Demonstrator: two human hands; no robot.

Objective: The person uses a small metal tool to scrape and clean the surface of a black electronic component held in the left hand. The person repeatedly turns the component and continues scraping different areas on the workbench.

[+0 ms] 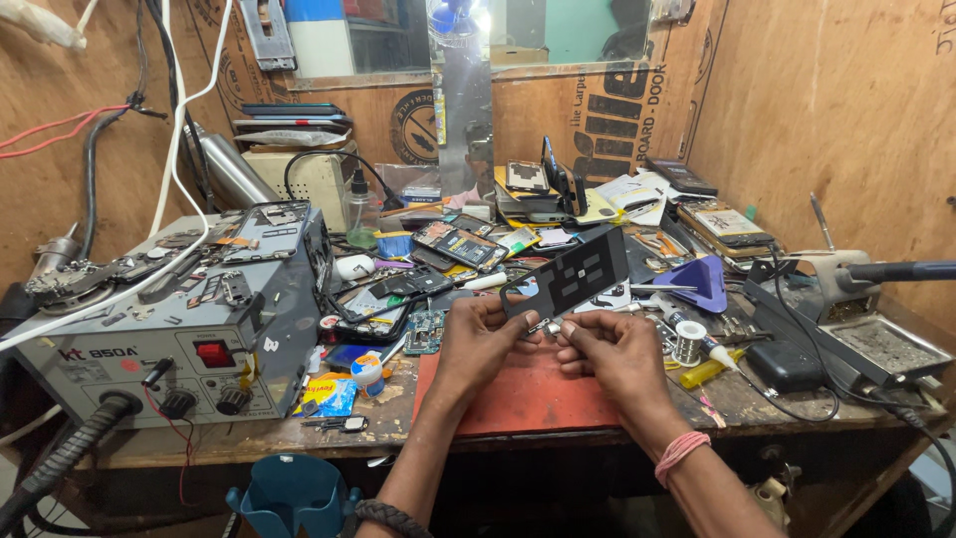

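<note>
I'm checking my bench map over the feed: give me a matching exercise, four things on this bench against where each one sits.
Things:
1 grey rework station
2 solder spool
3 black phone panel
4 red mat

Places:
A under both hands
B far left of the bench
C held up in the left hand, right hand at its lower edge
D just right of the right hand

Pairs: 1-B, 2-D, 3-C, 4-A
</note>
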